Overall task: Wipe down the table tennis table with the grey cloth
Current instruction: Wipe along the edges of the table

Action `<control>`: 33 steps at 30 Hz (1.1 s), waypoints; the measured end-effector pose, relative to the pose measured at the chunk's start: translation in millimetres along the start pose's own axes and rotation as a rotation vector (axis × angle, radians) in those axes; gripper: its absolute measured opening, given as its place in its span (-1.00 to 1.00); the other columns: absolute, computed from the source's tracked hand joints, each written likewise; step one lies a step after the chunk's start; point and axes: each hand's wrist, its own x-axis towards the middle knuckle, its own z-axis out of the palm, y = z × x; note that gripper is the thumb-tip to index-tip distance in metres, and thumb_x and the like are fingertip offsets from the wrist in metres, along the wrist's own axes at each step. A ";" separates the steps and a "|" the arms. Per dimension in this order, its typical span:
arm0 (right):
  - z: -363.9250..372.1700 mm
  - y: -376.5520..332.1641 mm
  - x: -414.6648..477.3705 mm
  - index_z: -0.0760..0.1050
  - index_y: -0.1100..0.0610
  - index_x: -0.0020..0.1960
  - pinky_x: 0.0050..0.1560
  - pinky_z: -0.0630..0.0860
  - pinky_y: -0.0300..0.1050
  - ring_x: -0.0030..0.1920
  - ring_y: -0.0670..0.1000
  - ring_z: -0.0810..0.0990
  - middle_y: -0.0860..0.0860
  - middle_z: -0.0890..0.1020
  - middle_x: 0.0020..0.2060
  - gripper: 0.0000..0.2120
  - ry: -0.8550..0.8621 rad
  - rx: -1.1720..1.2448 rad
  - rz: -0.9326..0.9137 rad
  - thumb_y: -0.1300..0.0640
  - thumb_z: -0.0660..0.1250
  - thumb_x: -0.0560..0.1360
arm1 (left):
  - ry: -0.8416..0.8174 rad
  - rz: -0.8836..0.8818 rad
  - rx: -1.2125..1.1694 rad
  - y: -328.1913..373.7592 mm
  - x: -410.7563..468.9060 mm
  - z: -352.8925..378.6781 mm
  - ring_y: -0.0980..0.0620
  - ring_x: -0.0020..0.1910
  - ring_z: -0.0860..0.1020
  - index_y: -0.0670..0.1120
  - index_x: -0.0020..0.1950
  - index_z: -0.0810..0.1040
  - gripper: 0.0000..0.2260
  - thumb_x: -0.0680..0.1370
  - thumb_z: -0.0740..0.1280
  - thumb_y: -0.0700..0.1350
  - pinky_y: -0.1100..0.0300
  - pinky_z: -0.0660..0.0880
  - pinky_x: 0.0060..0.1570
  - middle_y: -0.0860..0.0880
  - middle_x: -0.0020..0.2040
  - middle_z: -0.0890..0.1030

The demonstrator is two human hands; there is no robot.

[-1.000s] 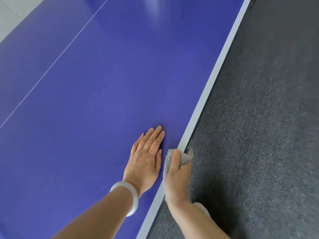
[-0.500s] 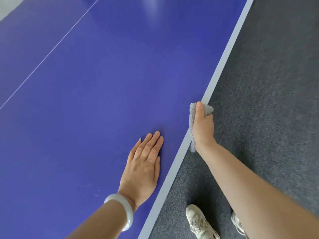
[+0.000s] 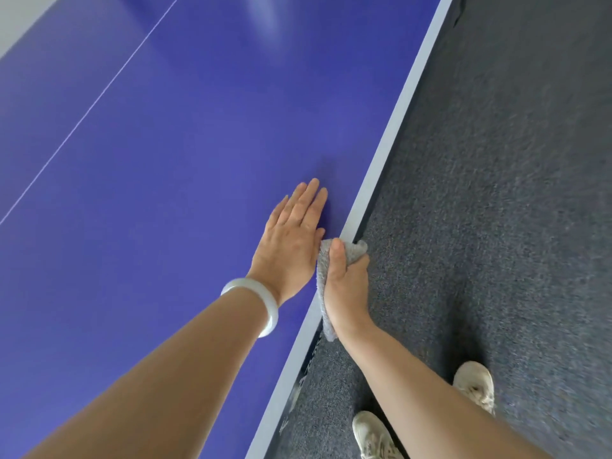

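Note:
The blue table tennis table fills the left of the view, with a white side line along its right edge. My left hand lies flat on the blue top beside that edge, fingers straight, a pale bangle on the wrist. My right hand grips the grey cloth wrapped over the table's edge, thumb on top, fingers curled round the side. Part of the cloth hangs below my palm.
Dark grey carpet covers the floor to the right of the table. My two light shoes stand on it close to the table's side. A thin white centre line crosses the top at the left.
My right hand slid the cloth forward along the edge, then back toward me, ending beside my left hand. The left hand stayed flat on the table.

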 end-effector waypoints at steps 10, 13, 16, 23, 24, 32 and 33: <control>6.9 -15.7 28.9 0.31 0.21 0.26 0.24 0.49 0.00 0.11 -0.01 0.56 0.07 0.53 0.14 -0.57 0.017 0.190 -0.036 -0.11 0.22 0.60 | -0.024 -0.009 -0.059 -9.8 21.8 10.2 0.15 0.60 -0.07 0.04 0.62 0.12 -0.53 0.68 -0.07 0.01 0.09 -0.10 0.57 0.09 0.62 0.05; 4.5 -46.6 88.7 0.27 0.13 0.04 0.01 0.47 0.07 -0.14 -0.01 0.44 0.03 0.44 -0.10 -0.76 0.087 0.197 -0.050 -0.02 0.23 0.63 | -0.025 -0.009 -0.061 -9.0 20.9 8.7 0.11 0.60 -0.02 0.01 0.61 0.15 -0.52 0.68 -0.06 0.00 0.04 -0.04 0.57 0.06 0.62 0.08; -1.0 -60.2 108.8 0.38 0.19 0.13 0.10 0.54 -0.06 -0.06 -0.03 0.57 0.04 0.58 0.00 -0.70 0.135 0.219 -0.038 -0.05 0.25 0.62 | -0.028 -0.016 -0.058 -8.6 22.4 8.5 0.08 0.60 0.00 0.01 0.61 0.15 -0.51 0.67 -0.07 0.02 0.02 -0.02 0.57 0.05 0.62 0.10; 15.3 6.1 -31.2 0.21 -0.11 0.46 0.40 0.29 -0.30 0.40 -0.31 0.34 -0.12 0.41 0.38 -0.45 0.129 0.174 -0.119 -0.27 0.14 0.52 | -0.006 -0.023 -0.051 -7.3 21.5 10.4 0.13 0.60 -0.03 0.05 0.61 0.13 -0.52 0.67 -0.04 0.01 0.11 -0.09 0.57 0.08 0.61 0.08; 14.7 9.5 -39.1 0.19 -0.16 0.42 0.38 0.27 -0.35 0.38 -0.35 0.32 -0.19 0.39 0.36 -0.48 0.103 0.181 -0.104 -0.29 0.14 0.51 | -0.008 -0.018 -0.045 -7.6 21.5 10.5 0.14 0.59 -0.04 0.06 0.61 0.12 -0.52 0.67 -0.04 0.01 0.13 -0.10 0.56 0.09 0.61 0.07; -7.4 -59.6 119.4 0.41 0.15 0.16 -0.02 0.44 -0.34 -0.10 -0.17 0.61 -0.03 0.62 -0.03 -0.68 0.047 0.292 -0.015 -0.10 0.24 0.62 | -0.012 -0.017 -0.039 -6.8 22.3 9.6 0.13 0.60 -0.02 0.02 0.61 0.16 -0.52 0.67 -0.06 0.02 0.08 -0.05 0.56 0.07 0.62 0.08; -8.4 -63.7 128.2 0.42 0.07 0.18 -0.06 0.44 -0.39 -0.07 -0.24 0.61 -0.07 0.63 0.02 -0.70 0.061 0.306 0.003 -0.13 0.27 0.60 | -0.012 -0.014 -0.036 -6.5 22.2 9.4 0.13 0.60 -0.03 0.02 0.61 0.16 -0.52 0.67 -0.06 0.01 0.08 -0.05 0.56 0.07 0.62 0.08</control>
